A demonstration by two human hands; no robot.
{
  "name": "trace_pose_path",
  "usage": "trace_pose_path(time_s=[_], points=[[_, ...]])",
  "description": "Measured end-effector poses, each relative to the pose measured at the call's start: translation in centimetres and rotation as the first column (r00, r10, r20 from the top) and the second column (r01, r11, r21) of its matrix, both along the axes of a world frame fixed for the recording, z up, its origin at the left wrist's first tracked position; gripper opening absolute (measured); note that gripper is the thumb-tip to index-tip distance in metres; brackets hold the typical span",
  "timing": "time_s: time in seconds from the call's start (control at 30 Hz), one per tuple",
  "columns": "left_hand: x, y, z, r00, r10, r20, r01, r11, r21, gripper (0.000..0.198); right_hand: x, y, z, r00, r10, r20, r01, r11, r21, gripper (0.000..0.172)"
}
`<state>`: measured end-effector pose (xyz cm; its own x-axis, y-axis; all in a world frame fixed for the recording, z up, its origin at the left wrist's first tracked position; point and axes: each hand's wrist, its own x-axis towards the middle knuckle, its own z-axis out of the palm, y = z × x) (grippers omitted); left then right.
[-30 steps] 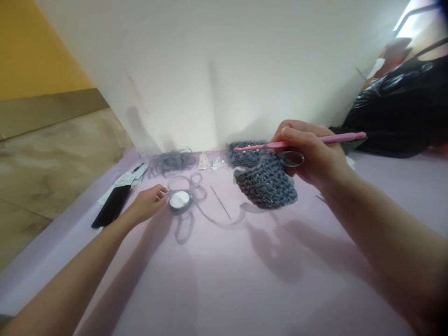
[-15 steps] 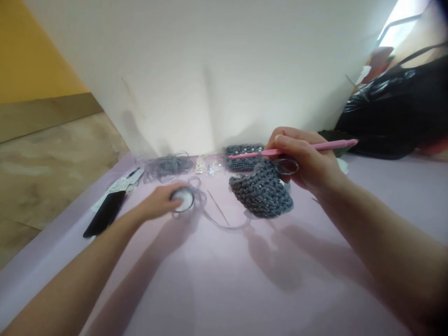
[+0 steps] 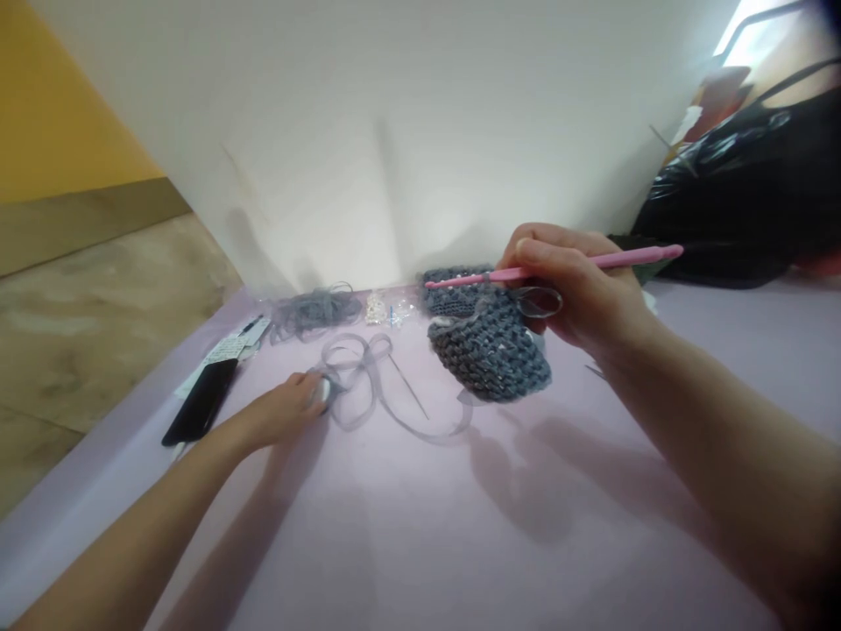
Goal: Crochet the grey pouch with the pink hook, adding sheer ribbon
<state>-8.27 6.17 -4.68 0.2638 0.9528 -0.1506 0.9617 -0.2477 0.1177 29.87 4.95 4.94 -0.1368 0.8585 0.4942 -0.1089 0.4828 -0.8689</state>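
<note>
**Pink crochet hook (image 3: 650,255) held almost level above grey knitted piece (image 3: 490,350)**

A lilac-covered bench (image 3: 755,350) is set against a white wall (image 3: 394,158), with a stone floor (image 3: 85,350) seen to the left and a black plastic bag (image 3: 742,193) to the right. The hook is gripped in the right hand (image 3: 578,285) towards the far middle of the bench, its long axis running nearly level, tip pointed left past the knitted piece. The hands are well apart. The left hand (image 3: 276,412) is curled on a mostly hidden ribbon reel (image 3: 321,392), beside loops of sheer grey ribbon (image 3: 358,377).
</note>
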Motion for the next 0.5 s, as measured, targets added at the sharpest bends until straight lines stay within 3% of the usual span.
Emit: trace_pose_path(time_s=[0.1,0.23,0.4,0.5], points=[[0.7,-0.2,-0.4,0.999,0.043,0.024,-0.043,0.999,-0.017,0.054,0.0,0.1,-0.1,0.999,0.033,0.003,-0.033,0.999,-0.007,0.028],[1.5,1.6,0.8,0.981,0.085,0.175,-0.072,0.994,-0.076,0.022,0.0,0.4,-0.3,0.999,-0.002,0.033,0.001,1.000,0.010,0.030],[-0.2,3.6,3.0,0.896,0.230,0.381,-0.170,0.968,-0.185,0.055,0.2,0.3,-0.2,1.000,0.015,0.005,-0.015,1.000,-0.002,0.029],[-1.3,3.6,2.5,0.894,0.351,0.280,-0.294,0.929,-0.226,0.077,0.2,0.5,-0.3,0.999,0.035,0.009,-0.035,0.999,-0.010,0.029]])
